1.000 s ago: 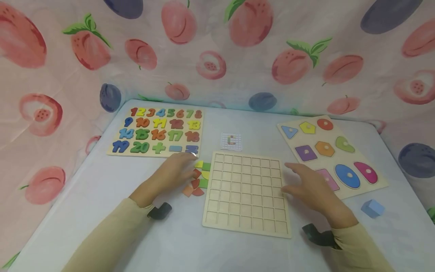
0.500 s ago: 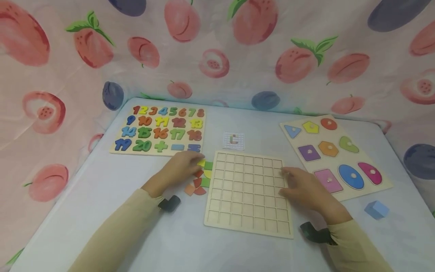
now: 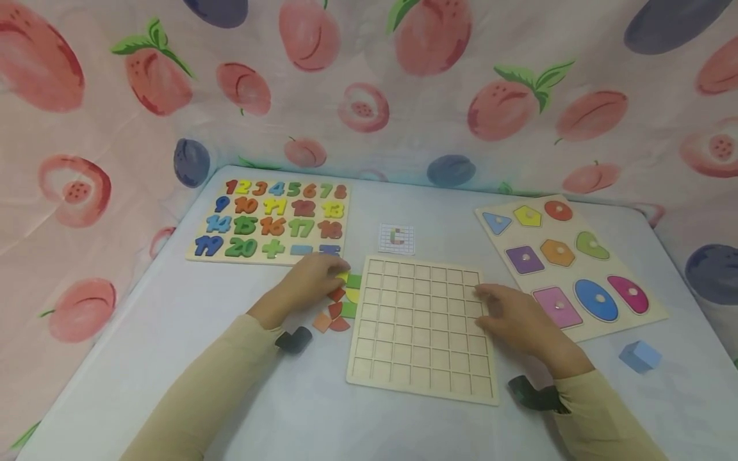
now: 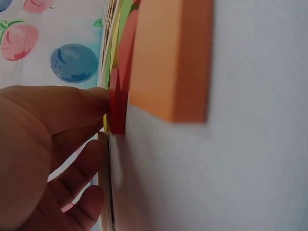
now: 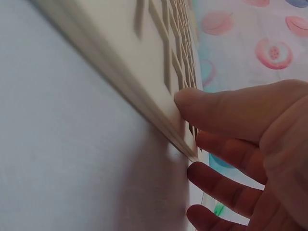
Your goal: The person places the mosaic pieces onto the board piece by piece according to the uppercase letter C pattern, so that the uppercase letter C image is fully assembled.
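Note:
My left hand (image 3: 311,278) is at a pile of flat coloured tiles along the left side of a pale wooden grid board (image 3: 423,330). Its thumb and forefinger pinch a yellow tile (image 3: 343,277), mostly covered by the fingers. Around it lie green tiles (image 3: 348,310), red ones and an orange tile (image 3: 321,322). A red tile (image 4: 119,103) stands close by the thumb in the left wrist view. My right hand (image 3: 516,320) rests at the board's right edge, thumb and fingers apart. The right wrist view shows the right thumb (image 5: 211,107) over the rim.
Behind the grid board lies a small pattern card (image 3: 396,239). A number puzzle board (image 3: 259,260) is at back left and a shape puzzle board (image 3: 544,277) at right. A blue block (image 3: 640,356) sits near the right arm. A fruit-print cloth (image 3: 403,141) hangs behind.
My left hand has moved slightly right and its fingers have closed in on the yellow tile. My right hand has shifted slightly left onto the board's edge.

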`<state>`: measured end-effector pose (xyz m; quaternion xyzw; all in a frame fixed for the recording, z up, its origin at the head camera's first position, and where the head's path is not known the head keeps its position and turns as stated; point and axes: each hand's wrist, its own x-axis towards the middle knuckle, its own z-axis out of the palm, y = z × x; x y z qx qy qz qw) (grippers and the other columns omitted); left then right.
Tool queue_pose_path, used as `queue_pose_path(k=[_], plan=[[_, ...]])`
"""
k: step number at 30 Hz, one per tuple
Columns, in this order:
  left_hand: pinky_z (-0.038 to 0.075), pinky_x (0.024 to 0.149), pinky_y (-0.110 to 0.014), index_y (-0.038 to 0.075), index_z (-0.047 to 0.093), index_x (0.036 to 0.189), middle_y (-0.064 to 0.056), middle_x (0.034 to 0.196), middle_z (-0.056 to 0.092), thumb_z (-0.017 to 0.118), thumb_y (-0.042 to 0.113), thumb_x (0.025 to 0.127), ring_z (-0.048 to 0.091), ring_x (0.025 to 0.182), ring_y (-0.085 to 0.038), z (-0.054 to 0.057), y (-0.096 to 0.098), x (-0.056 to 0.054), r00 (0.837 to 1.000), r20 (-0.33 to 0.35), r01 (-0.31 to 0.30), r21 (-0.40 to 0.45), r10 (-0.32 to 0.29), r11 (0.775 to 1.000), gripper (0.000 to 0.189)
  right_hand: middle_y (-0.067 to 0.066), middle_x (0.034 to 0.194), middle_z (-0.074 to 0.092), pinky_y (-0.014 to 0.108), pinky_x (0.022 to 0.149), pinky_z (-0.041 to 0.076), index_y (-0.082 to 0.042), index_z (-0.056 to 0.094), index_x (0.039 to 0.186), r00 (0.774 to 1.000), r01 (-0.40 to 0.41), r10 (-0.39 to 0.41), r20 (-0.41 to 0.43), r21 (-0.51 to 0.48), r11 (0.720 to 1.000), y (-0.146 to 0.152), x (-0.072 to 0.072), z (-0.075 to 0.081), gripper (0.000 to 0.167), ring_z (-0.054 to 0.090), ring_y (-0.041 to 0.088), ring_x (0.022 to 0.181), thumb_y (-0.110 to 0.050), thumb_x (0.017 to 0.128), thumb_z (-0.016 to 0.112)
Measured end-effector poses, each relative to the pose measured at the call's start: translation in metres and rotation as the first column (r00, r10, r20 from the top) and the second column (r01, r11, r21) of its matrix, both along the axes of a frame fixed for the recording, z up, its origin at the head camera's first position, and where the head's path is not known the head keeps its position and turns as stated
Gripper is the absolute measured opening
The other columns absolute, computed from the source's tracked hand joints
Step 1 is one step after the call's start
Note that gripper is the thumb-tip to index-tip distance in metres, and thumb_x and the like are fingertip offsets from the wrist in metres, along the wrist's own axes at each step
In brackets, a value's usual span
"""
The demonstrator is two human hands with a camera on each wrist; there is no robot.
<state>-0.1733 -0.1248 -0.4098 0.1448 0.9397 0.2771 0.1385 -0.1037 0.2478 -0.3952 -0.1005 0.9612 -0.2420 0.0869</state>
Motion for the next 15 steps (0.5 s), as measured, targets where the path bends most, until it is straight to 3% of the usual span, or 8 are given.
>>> queue_pose_path(k=[15], plan=[[0.045,0.103,-0.040,0.011,0.069,0.126,-0.002,0.121,0.066,0.072,0.016,0.092,0.055,0.108,-0.022,0.0023,0.0087,-0.0016,1.000,-0.009,0.013,-0.095,-0.014,0.995,0.034,0.022,0.142,0.053,0.061,0.108,0.032,-0.002,0.056,0.137,0.998,0.000,0.001,0.055,-0.019,1.000,0.0039,0.0018,0.0007,0.058,0.040,0.045,0.136,-0.016,0.085,0.077]])
